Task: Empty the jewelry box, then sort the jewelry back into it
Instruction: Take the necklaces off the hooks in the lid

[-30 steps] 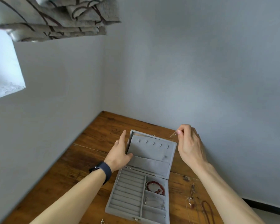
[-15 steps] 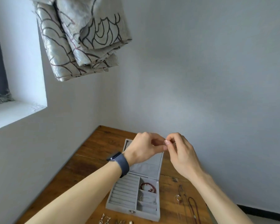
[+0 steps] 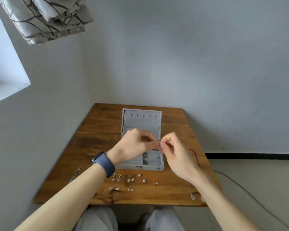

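A grey velvet jewelry box (image 3: 141,124) stands open on the wooden table (image 3: 97,130), its lid upright with a row of small hooks. My left hand (image 3: 133,144) and my right hand (image 3: 175,152) meet in the air above the box's tray. Both pinch the same tiny thin piece of jewelry (image 3: 158,143) between thumb and fingertips; it is too small to identify. Several pairs of earrings (image 3: 130,180) and pearls lie in rows in front of the box. A necklace with a white ring pendant (image 3: 192,196) lies near the table's front right corner.
A dark cord necklace (image 3: 196,157) lies to the right of the box, partly behind my right hand. A dangling turquoise earring (image 3: 74,175) sits at the left, by my watch wrist. Walls close in behind and to the left. My knees show under the front edge.
My left hand left the lid and joined my right hand at the small piece. The view has tilted down, so the whole table and the earrings in front now show.
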{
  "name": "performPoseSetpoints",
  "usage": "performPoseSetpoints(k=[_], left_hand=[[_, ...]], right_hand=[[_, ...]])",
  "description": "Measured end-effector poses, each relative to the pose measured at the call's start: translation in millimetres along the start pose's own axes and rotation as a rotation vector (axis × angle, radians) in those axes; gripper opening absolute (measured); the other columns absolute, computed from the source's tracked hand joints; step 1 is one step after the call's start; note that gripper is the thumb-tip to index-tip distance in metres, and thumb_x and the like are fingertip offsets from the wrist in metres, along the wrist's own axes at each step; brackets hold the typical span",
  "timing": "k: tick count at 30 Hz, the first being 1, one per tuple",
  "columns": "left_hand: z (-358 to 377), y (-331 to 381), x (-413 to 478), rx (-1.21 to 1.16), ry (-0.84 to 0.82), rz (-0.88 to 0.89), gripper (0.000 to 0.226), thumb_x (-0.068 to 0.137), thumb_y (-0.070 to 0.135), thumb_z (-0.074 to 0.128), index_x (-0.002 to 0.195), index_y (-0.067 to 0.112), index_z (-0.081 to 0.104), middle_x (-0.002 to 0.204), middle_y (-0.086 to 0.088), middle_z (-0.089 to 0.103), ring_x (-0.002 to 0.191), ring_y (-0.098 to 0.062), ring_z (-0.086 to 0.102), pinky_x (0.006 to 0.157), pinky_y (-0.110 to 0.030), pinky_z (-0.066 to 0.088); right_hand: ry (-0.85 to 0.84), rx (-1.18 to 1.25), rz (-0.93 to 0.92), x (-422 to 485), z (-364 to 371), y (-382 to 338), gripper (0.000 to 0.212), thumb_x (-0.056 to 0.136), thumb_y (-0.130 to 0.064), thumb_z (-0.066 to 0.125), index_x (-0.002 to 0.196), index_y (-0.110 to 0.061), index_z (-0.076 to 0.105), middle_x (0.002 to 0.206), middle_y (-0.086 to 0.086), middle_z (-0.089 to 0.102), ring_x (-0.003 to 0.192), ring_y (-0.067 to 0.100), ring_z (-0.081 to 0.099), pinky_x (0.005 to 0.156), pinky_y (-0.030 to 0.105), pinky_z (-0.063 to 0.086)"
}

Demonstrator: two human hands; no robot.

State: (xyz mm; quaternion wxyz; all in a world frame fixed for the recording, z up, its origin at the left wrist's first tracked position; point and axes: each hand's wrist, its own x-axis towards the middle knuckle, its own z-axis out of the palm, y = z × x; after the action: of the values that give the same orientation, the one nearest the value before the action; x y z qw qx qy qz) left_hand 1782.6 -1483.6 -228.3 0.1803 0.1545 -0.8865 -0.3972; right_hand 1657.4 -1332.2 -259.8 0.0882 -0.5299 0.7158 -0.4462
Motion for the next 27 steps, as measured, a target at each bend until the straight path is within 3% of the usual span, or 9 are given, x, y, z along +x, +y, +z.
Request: performPoseSetpoints(k=[4, 8, 10, 14, 17, 19, 22, 24, 27], left_hand=[[1.8, -6.2, -12.3, -0.209, -0.031, -0.112, 0.008, 0.09, 0.028, 0.069, 0.086, 0.026, 0.076, 0.086, 0.009, 0.075, 0.08, -0.008, 0.071, 0.068, -0.016, 0.051], [3.0, -12.6, -21.5, -0.365, -0.083, -0.223, 0.012, 0.093, 0.025, 0.063, 0.09, 0.017, 0.071, 0.093, 0.001, 0.077, 0.092, -0.015, 0.072, 0.084, -0.033, 0.054], [3.0, -13.0, -24.3, -0.47, -0.087, -0.262, 0.013, 0.09, 0.026, 0.06, 0.089, 0.015, 0.067, 0.091, -0.005, 0.076, 0.092, -0.022, 0.072, 0.085, -0.035, 0.053], [-1.8, -9.8, -26.2, -0.673, -0.07, -0.294, 0.018, 0.086, 0.021, 0.052, 0.072, 0.018, 0.064, 0.076, -0.008, 0.066, 0.078, -0.024, 0.069, 0.078, -0.036, 0.053], [-6.1, -7.7, -24.8, -0.782, -0.078, -0.297, 0.022, 0.084, 0.022, 0.05, 0.064, 0.024, 0.06, 0.068, -0.004, 0.058, 0.072, -0.021, 0.065, 0.078, -0.035, 0.053], [-4.1, -7.9, -23.8, -0.761, -0.091, -0.307, 0.021, 0.083, 0.022, 0.05, 0.064, 0.023, 0.059, 0.067, -0.004, 0.058, 0.072, -0.021, 0.064, 0.078, -0.035, 0.053], [3.5, -11.0, -22.4, -0.741, -0.07, -0.328, 0.015, 0.088, 0.021, 0.05, 0.075, 0.018, 0.057, 0.066, -0.002, 0.055, 0.069, -0.019, 0.062, 0.077, -0.034, 0.053], [5.2, -12.7, -21.0, -0.84, -0.035, -0.367, 0.006, 0.088, 0.021, 0.054, 0.085, 0.016, 0.056, 0.062, 0.002, 0.046, 0.06, -0.017, 0.053, 0.069, -0.03, 0.05], [4.5, -16.4, -17.4, -0.969, -0.041, -0.433, 0.005, 0.088, 0.019, 0.059, 0.083, 0.016, 0.06, 0.059, 0.005, 0.031, 0.052, -0.013, 0.033, 0.056, -0.025, 0.042]], right_hand=[[0.025, 0.037, 0.01, -9.2, 9.4, -2.2, 0.003, 0.101, -0.026, 0.055, 0.101, -0.029, 0.052, 0.095, -0.016, 0.066, 0.088, 0.002, 0.063, 0.07, 0.013, 0.05], [-0.038, 0.03, 0.051, -14.0, 14.7, -3.2, 0.008, 0.101, -0.031, 0.055, 0.106, -0.036, 0.054, 0.099, -0.02, 0.067, 0.092, -0.003, 0.064, 0.072, 0.011, 0.051], [-0.137, 0.051, 0.109, -16.9, 16.3, -1.8, 0.011, 0.101, -0.034, 0.053, 0.108, -0.043, 0.055, 0.1, -0.024, 0.067, 0.095, -0.006, 0.063, 0.071, 0.009, 0.049], [-0.235, 0.069, 0.168, -26.4, 21.1, 8.7, 0.014, 0.1, -0.038, 0.054, 0.1, -0.042, 0.068, 0.104, -0.028, 0.067, 0.099, -0.009, 0.06, 0.082, 0.016, 0.047], [-0.19, 0.195, 0.287, -35.4, 29.1, 18.1, 0.02, 0.1, -0.041, 0.055, 0.099, -0.035, 0.073, 0.097, -0.024, 0.07, 0.085, -0.006, 0.061, 0.074, 0.02, 0.044], [-0.096, 0.255, 0.366, -42.3, 36.7, 25.0, 0.024, 0.1, -0.04, 0.055, 0.087, -0.033, 0.074, 0.093, -0.019, 0.068, 0.075, -0.001, 0.057, 0.071, 0.021, 0.04], [0.017, 0.417, 0.442, -53.9, 47.9, 30.3, 0.027, 0.1, -0.035, 0.055, 0.081, -0.03, 0.074, 0.109, -0.002, 0.063, 0.084, 0.007, 0.055, 0.075, 0.026, 0.043], [-0.02, 0.538, 0.48, -63.3, 53.8, 31.8, 0.026, 0.101, -0.033, 0.054, 0.086, -0.03, 0.076, 0.107, -0.005, 0.067, 0.081, 0.006, 0.057, 0.067, 0.022, 0.045], [-0.108, 0.68, 0.532, -77.4, 61.7, 37.3, 0.025, 0.102, -0.033, 0.052, 0.093, -0.027, 0.075, 0.095, -0.007, 0.07, 0.077, 0.009, 0.057, 0.063, 0.024, 0.043]])
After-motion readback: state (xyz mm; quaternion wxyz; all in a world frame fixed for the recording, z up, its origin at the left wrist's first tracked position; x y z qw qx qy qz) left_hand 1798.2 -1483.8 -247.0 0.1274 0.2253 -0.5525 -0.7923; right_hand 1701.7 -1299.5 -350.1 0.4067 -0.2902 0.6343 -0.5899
